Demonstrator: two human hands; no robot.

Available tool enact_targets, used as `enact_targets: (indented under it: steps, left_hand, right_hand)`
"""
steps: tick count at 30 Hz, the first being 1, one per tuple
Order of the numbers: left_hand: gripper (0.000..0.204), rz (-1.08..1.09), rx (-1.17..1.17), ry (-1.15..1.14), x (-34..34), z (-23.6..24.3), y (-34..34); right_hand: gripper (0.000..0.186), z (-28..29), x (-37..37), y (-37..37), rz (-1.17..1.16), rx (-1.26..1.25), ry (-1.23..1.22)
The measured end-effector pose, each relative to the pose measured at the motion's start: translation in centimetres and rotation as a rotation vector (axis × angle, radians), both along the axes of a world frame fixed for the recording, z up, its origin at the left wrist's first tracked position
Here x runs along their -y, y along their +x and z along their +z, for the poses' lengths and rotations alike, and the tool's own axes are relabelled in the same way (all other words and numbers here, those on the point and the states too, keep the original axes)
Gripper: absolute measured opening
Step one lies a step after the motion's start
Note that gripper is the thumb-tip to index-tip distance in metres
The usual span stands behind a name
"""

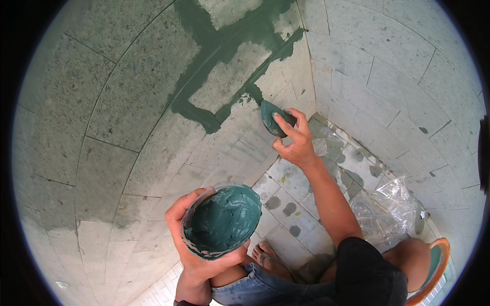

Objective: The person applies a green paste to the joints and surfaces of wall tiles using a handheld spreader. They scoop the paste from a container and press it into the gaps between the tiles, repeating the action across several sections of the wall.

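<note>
My left hand (190, 259) is wrapped around a clear round tub (187, 235) and tilts its mouth up. Thick green paste (224, 217) coats the inside of the tub. Further up and to the right, my right hand (295, 140) grips a dark rounded spreader (270, 118) smeared with the same paste, thumb and fingers along its edge. The spreader is at the tiled wall, by the lower end of a green strip; whether it touches is hard to tell. Wide green bands (196, 76) follow the joints between the grey stone tiles (227, 76).
A second tiled wall (377, 81) meets this one at a corner on the right. Crumpled clear plastic sheeting (390, 209) lies on the spotted tile floor (286, 224) beside my right arm. An orange-rimmed basin (443, 250) stands at the lower right, near my knee.
</note>
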State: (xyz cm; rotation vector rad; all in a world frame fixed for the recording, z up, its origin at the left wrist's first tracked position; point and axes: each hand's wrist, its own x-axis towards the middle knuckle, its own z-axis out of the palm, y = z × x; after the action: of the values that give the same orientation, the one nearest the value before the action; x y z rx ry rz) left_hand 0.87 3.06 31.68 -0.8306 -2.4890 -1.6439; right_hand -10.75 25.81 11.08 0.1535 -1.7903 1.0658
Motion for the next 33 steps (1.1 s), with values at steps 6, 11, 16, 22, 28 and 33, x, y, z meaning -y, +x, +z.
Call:
enact_targets:
  steps: [6,11,16,22,28,33]
  left_hand:
    - [0.096,-0.013,0.015,0.007,0.4,-0.1,0.0]
    - [0.097,0.001,0.009,-0.013,0.3,0.1,0.1]
    - [0.096,-0.032,0.015,0.009,0.1,0.2,0.2]
    - [0.096,-0.006,-0.006,-0.012,0.3,-0.1,0.0]
    - [0.096,-0.001,0.004,0.005,0.2,0.0,0.1]
    - [0.097,-0.012,0.020,0.016,0.0,0.0,0.1]
  right_hand:
    - [0.063,-2.3,-0.3,-1.9,-0.123,0.036,0.169]
    - [0.063,-3.8,-1.2,-0.6,-0.082,0.114,0.149]
    - [0.062,-3.0,-1.3,0.5,-0.014,0.106,-0.185]
    - [0.058,1.0,0.2,0.0,-0.069,0.026,0.103]
    - [0.059,-3.2,-0.1,0.2,-0.069,0.129,0.033]
    - [0.057,-1.1,-0.1,0.5,0.008,0.122,-0.255]
